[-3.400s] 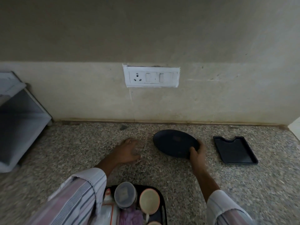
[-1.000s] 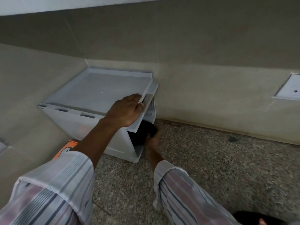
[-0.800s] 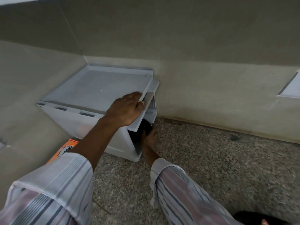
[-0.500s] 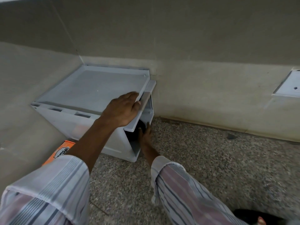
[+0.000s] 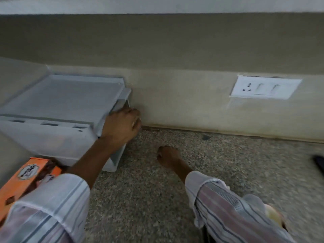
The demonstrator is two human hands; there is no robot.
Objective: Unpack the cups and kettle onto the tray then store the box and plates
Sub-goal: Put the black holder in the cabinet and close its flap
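My left hand (image 5: 122,126) grips the front flap of the white storage cabinet (image 5: 57,106) at its right end. My right hand (image 5: 167,156) is on the speckled counter just right of the cabinet, its fingers curled and holding nothing. The round dark plate is out of sight. An orange box (image 5: 26,176) lies at the lower left, in front of the cabinet and partly under my left sleeve. A dark plate edge (image 5: 319,162) shows at the far right.
The cabinet sits in the corner against the beige wall. A white socket plate (image 5: 264,87) is on the wall to the right. A pale cup rim (image 5: 273,214) peeks out behind my right sleeve at the bottom right.
My right hand carried the round dark plate into the cabinet, then came out without it. My left hand has lowered the flap over the opening. The view has swung right.
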